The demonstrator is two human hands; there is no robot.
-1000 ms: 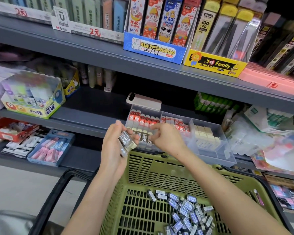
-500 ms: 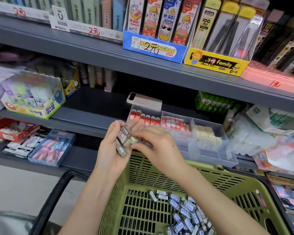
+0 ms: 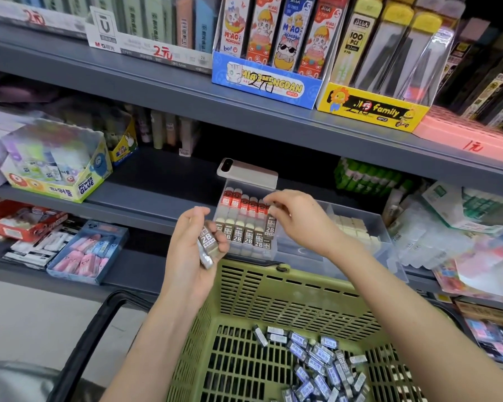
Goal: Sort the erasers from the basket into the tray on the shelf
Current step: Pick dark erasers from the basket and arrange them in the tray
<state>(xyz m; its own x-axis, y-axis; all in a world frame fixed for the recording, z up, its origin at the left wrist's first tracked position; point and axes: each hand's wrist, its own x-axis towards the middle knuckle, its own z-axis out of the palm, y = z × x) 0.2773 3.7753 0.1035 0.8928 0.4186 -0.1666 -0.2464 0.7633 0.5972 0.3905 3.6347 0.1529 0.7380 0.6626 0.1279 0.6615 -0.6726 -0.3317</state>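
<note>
A green slotted basket (image 3: 276, 297) sits low in front of me, with several grey-sleeved 2B erasers (image 3: 317, 361) loose on its floor. On the middle shelf stands a clear compartment tray (image 3: 369, 224), its left section lined with red-sleeved erasers (image 3: 241, 202) behind a row of standing 2B erasers (image 3: 243, 236). My left hand (image 3: 190, 250) grips a small stack of 2B erasers (image 3: 208, 246) just left of the tray. My right hand (image 3: 299, 219) pinches one 2B eraser (image 3: 270, 227) upright at the right end of the front row.
A white phone (image 3: 249, 175) lies behind the tray. The tray's right section holds cream erasers (image 3: 353, 227). A glue box (image 3: 55, 169) stands at the left, a blue tray of pink erasers (image 3: 89, 252) on the lower shelf. The basket's black handle (image 3: 84, 343) hangs at the left.
My right hand took one eraser from the stack in my left hand and moved right and forward to the tray's front row. The left hand stayed in place.
</note>
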